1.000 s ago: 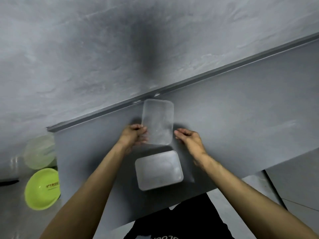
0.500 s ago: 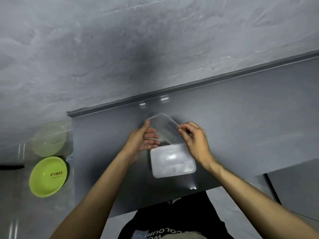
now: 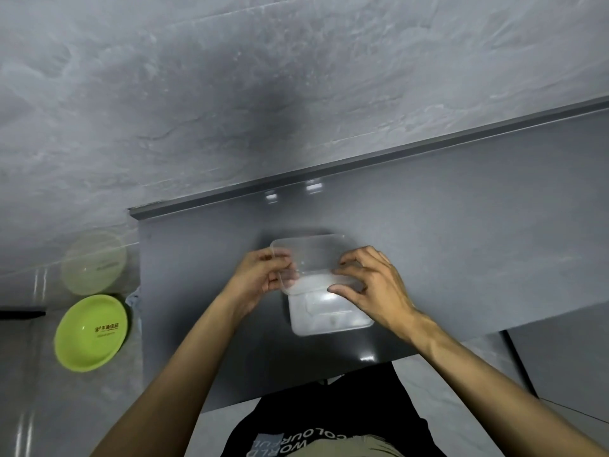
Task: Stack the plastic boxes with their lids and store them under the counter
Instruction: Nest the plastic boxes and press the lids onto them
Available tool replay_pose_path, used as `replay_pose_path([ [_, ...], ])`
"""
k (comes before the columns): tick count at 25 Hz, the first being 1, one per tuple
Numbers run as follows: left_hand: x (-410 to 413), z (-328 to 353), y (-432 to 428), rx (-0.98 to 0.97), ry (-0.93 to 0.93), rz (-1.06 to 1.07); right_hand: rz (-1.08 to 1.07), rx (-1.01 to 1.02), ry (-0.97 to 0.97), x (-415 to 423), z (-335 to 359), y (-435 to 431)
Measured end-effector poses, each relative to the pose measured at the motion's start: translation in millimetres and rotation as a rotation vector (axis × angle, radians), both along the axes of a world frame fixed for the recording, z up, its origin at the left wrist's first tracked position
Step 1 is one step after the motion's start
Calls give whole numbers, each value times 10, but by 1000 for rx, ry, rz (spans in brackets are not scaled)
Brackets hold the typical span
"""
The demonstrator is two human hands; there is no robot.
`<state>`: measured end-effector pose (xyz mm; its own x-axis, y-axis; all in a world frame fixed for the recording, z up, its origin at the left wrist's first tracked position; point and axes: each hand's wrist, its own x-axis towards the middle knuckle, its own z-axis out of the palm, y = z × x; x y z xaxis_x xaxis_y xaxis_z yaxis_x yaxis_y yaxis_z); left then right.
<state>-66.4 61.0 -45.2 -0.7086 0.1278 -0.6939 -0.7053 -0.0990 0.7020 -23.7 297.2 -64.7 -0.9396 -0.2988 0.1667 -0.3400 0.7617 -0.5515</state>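
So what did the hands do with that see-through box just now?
Both hands, left hand and right hand, took hold of the clear rectangular plastic box, lifted it off the grey counter and brought it toward the person, tilted over the frosted white plastic box. The white box and the lime-green round bowl stayed put.

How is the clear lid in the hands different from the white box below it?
The clear lid is see-through; the white box looks milky. The lid is tilted and held by the left hand and right hand; the box lies flat on the grey counter. Both are rectangular plastic with rounded corners.
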Motion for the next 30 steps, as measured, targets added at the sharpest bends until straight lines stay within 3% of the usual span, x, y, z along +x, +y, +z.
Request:
replay_pose_path([
  [3,142,-81,24,-56,4,-137,-321,-111,-226,9,-131,114],
  [6,303,-242,97,-94,-43,-137,-542,-384,-686,8,-266,179],
  [7,356,-295,130,-152,-47,-126,-566,-410,-761,33,-323,185],
  [10,479,-455,147,-574,98,-250,-538,-309,-743,134,-446,178],
  [12,547,-535,139,-739,220,-335,-499,-271,-712,182,-473,158],
  [17,590,-625,154,-853,403,-378,-449,-11,-628,170,-523,128],
  [21,580,-665,156,-921,458,-420,-442,53,-578,166,-522,123],
  [26,607,-729,126,-960,480,-481,-378,393,-480,137,-538,78],
  [30,646,-794,99,-870,484,-462,-360,396,-504,140,-506,125],
])
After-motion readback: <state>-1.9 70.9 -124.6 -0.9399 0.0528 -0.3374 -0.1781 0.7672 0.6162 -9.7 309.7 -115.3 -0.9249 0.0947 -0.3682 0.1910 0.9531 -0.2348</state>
